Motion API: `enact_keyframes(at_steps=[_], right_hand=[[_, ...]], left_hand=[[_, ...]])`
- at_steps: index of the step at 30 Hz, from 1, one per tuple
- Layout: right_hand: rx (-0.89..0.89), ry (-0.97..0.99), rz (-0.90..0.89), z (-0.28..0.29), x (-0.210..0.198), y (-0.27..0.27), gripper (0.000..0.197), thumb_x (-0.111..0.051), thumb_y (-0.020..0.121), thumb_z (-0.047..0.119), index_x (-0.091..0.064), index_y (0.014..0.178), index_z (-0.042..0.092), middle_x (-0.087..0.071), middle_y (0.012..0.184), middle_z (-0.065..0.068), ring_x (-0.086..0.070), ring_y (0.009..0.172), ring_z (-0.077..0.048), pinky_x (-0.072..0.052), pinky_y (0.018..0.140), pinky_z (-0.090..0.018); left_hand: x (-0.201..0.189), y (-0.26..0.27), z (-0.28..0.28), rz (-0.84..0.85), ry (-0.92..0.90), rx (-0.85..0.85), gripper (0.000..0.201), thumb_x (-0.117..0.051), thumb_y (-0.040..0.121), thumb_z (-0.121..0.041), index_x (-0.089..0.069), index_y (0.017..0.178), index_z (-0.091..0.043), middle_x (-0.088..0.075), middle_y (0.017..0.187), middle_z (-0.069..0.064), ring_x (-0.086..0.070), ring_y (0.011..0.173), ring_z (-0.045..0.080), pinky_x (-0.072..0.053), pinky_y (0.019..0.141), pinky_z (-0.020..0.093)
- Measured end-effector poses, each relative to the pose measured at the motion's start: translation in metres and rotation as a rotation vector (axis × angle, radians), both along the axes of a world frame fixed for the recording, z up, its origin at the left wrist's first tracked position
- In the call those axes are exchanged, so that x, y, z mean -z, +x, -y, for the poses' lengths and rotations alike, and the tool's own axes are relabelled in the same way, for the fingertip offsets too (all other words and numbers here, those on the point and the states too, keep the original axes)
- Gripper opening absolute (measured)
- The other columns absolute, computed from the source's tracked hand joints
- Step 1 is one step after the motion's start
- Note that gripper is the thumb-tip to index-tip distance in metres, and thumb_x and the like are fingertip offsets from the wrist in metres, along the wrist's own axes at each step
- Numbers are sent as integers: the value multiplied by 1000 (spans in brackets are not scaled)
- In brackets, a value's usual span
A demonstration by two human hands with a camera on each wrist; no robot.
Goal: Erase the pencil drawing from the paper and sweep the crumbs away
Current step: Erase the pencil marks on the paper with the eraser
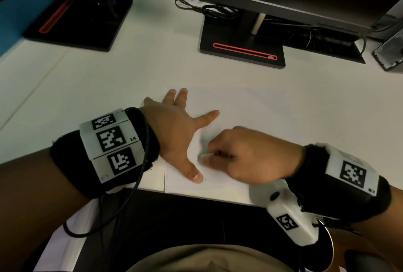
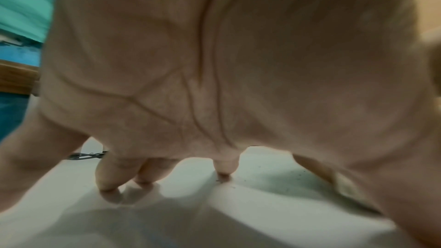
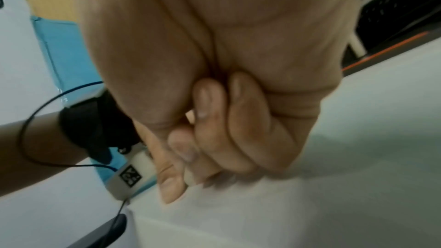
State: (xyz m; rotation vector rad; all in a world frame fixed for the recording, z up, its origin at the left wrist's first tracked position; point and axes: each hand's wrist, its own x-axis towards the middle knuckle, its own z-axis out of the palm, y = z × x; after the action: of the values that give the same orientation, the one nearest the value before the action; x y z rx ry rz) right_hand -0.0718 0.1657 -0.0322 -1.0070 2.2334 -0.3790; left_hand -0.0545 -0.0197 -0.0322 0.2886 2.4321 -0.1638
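Observation:
A white sheet of paper [image 1: 250,114] lies on the desk near its front edge. My left hand [image 1: 181,127] is spread flat on the sheet's left part, fingers straight, thumb pointing toward me. My right hand [image 1: 235,158] is curled just right of it and pinches a small white eraser [image 1: 205,155] between thumb and fingers, the eraser's end down on the paper. In the right wrist view the eraser [image 3: 190,175] shows below the curled fingers. Fine dark crumbs [image 2: 286,176] speckle the paper by my left hand. Only faint pencil traces [image 1: 205,179] show near my left thumb.
A black monitor base with a red slot [image 1: 242,51] stands behind the paper, another base [image 1: 78,18] at the back left. Cables [image 1: 209,9] lie near the monitor. A computer case [image 1: 390,53] is at the right. The desk's front edge [image 1: 213,197] runs under my wrists.

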Motion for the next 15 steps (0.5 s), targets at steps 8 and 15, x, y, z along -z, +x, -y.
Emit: enact_keyframes(at_steps=[8, 15], right_hand=[[19, -29, -17, 8, 2, -5, 46, -50, 107, 34, -54, 67, 12, -51, 50, 8, -49, 51, -6, -38, 53, -17], [39, -30, -39, 9, 0, -13, 39, -49, 107, 30, -62, 76, 12, -57, 60, 25, -53, 59, -1, -39, 58, -14]], left_hand=[[0, -1, 0, 2, 2, 2, 137, -59, 48, -96, 38, 136, -55, 33, 155, 24, 20, 147, 43, -16, 112, 69], [2, 1, 2, -11, 14, 0, 136, -58, 46, -97, 36, 135, -58, 32, 156, 23, 19, 147, 42, -15, 113, 69]])
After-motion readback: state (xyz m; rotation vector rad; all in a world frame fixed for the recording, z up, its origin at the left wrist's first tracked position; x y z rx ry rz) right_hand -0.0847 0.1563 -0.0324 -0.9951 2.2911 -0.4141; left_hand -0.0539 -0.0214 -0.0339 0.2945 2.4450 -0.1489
